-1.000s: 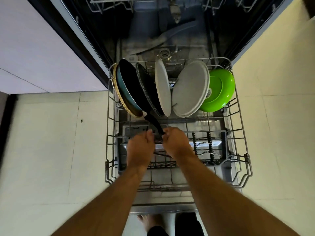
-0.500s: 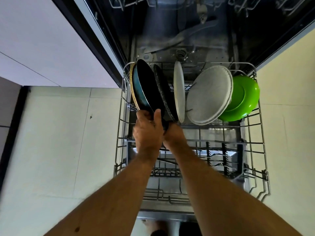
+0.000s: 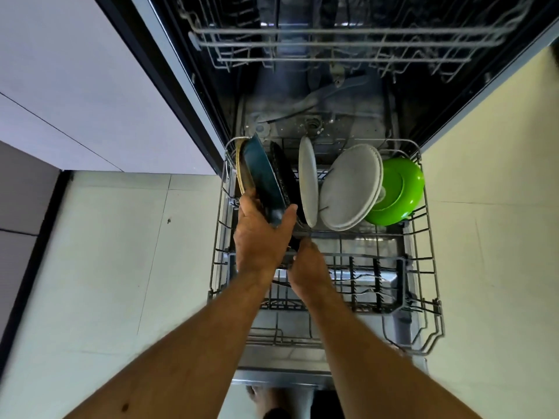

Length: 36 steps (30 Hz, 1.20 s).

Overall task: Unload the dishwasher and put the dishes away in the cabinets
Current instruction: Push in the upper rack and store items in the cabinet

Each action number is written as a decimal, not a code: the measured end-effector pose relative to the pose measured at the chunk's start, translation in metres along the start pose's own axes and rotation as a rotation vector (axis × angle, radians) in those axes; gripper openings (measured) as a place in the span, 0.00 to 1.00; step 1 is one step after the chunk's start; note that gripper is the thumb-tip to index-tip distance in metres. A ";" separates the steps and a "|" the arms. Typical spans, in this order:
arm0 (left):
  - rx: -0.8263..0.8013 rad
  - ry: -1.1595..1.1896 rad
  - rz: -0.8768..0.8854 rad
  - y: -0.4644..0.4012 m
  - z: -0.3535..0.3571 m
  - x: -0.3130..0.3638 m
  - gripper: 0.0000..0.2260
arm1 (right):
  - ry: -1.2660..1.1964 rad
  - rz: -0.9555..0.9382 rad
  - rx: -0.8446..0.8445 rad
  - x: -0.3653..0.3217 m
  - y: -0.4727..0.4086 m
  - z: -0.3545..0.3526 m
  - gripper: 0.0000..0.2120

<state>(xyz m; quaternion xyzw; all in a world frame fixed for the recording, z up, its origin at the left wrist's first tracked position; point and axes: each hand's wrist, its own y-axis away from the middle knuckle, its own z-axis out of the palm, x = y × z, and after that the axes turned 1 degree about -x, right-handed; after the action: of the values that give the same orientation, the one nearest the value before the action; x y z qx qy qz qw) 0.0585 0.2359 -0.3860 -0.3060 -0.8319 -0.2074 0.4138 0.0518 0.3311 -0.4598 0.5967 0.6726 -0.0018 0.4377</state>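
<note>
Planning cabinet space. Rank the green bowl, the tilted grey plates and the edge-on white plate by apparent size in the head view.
1. Tilted grey plates, broadest face shown.
2. Green bowl, partly hidden behind them, so unsure.
3. White plate, seen edge-on; its true size may match the grey ones.

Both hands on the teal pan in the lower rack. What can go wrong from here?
1. The teal frying pan stands tight against the dark speckled pan; lifting may scrape or drag it.
2. The left hand only pinches the rim; it could slip.
3. The right hand works low among the wire rack tines; snag risk.

The rack's [image 3: 429, 237] near half lies open above its tines, while pans [image 3: 266, 179], plates [image 3: 351, 186] and a green bowl [image 3: 399, 195] crowd its far end under the upper rack [image 3: 348, 43].
</note>
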 end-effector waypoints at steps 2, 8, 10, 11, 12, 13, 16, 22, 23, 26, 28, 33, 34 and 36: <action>-0.013 0.042 -0.011 0.007 -0.014 0.019 0.30 | -0.045 0.075 -0.001 -0.008 0.016 -0.016 0.16; -0.002 0.101 0.049 0.037 -0.060 0.082 0.31 | 0.002 0.038 0.021 -0.039 0.077 -0.062 0.17; 0.006 0.129 0.049 0.049 -0.077 0.100 0.31 | 0.053 0.023 0.029 -0.047 0.102 -0.077 0.20; 0.009 0.136 0.041 0.055 -0.084 0.106 0.31 | 0.074 0.010 0.025 -0.050 0.113 -0.083 0.20; 0.012 0.142 0.036 0.061 -0.093 0.113 0.31 | 0.098 -0.008 0.021 -0.055 0.127 -0.092 0.19; 0.016 0.144 0.035 0.066 -0.103 0.120 0.32 | 0.116 -0.032 0.015 -0.060 0.138 -0.101 0.19; 0.027 0.141 0.026 0.079 -0.131 0.144 0.35 | 0.166 -0.087 -0.004 -0.072 0.170 -0.130 0.19; 0.033 0.186 0.012 0.114 -0.198 0.195 0.41 | 0.285 -0.124 -0.012 -0.106 0.244 -0.188 0.15; 0.036 0.205 0.008 0.119 -0.207 0.201 0.42 | 0.299 -0.141 0.002 -0.110 0.254 -0.195 0.16; 0.057 0.220 0.042 0.142 -0.239 0.224 0.42 | 0.337 -0.222 0.038 -0.119 0.291 -0.215 0.14; 0.085 0.191 0.082 0.159 -0.256 0.236 0.43 | 0.358 -0.260 0.050 -0.122 0.312 -0.227 0.14; 0.197 0.129 0.165 0.186 -0.299 0.257 0.46 | 0.415 -0.423 0.082 -0.146 0.360 -0.260 0.12; 0.235 0.127 0.177 0.190 -0.309 0.261 0.45 | 0.432 -0.460 0.087 -0.156 0.368 -0.269 0.10; 0.298 0.140 0.206 0.197 -0.330 0.267 0.43 | 0.476 -0.502 0.080 -0.177 0.381 -0.285 0.09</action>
<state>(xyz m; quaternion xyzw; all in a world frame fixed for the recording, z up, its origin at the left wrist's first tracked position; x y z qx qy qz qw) 0.2526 0.2718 0.0384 -0.3095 -0.7870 -0.0592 0.5304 0.1746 0.4488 0.0184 0.4128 0.8811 0.0035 0.2309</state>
